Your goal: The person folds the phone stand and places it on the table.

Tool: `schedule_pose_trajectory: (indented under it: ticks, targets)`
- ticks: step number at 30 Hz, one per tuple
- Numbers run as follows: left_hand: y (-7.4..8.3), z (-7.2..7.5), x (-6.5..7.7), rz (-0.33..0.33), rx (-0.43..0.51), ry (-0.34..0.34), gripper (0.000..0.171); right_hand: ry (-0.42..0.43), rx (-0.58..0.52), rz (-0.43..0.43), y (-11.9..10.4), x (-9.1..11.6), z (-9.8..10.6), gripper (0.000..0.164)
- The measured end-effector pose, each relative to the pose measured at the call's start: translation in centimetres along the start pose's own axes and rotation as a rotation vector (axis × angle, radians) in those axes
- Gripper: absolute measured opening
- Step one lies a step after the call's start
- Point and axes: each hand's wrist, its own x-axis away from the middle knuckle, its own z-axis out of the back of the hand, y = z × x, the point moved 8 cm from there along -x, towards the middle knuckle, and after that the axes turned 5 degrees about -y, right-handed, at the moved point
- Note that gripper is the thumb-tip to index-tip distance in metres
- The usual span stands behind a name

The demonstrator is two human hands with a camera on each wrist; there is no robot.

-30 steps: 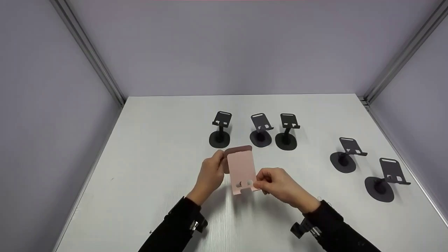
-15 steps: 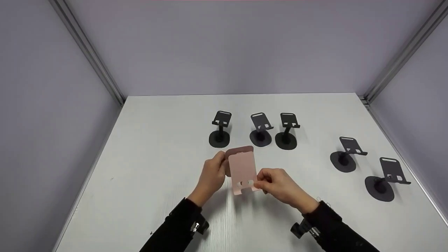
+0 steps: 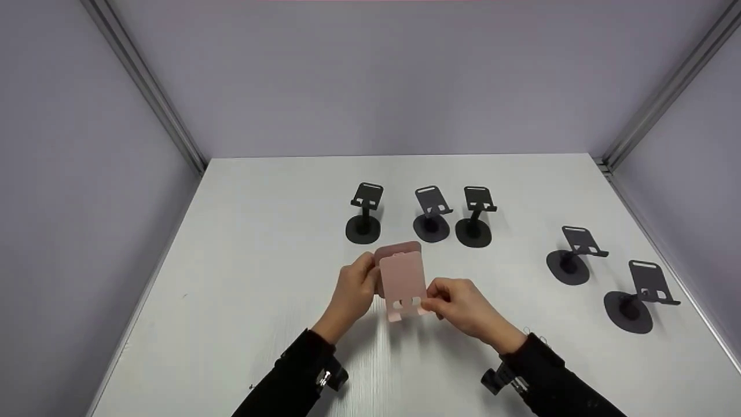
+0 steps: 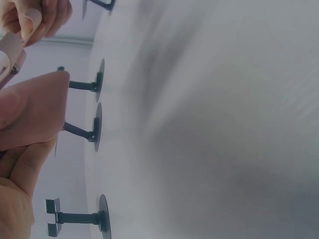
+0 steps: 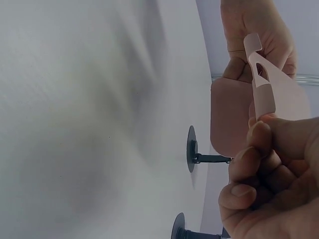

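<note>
Both hands hold a pink phone stand [image 3: 403,277] above the front middle of the white table. In the head view my left hand [image 3: 353,289] grips its base plate [image 4: 42,107] by the left edge. The lower right corner of the slotted cradle plate is pinched between thumb and fingers of my right hand [image 3: 460,304]. The right wrist view shows the cradle's bent lip [image 5: 264,98] just above those fingertips. Base and cradle lie nearly parallel, folded close to each other, and the joint between them is mostly hidden.
Behind the hands stand a black phone stand [image 3: 363,229], a dark grey stand [image 3: 431,227] and another black stand [image 3: 473,231]. Two more dark stands, a nearer one [image 3: 628,313] and a farther one [image 3: 567,267], are at the right. Grey walls [image 3: 370,81] enclose the white table [image 3: 260,231].
My left hand has moved slightly right and down with the base. The gap between base and cradle looks a little narrower. My right hand keeps its pinch, almost still.
</note>
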Motion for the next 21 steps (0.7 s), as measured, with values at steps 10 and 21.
schedule_pose_trajectory:
  ticks: [10,21]
  targets:
    - [-0.5,-0.32,0.21,0.065,0.071,-0.024,0.011,0.017,0.014,0.017,0.3,-0.13,-0.1,0.015]
    - [-1.0,-1.0,0.52,0.164,0.177,-0.095,0.013,0.046,0.035,0.035,0.56,-0.19,-0.08,0.016]
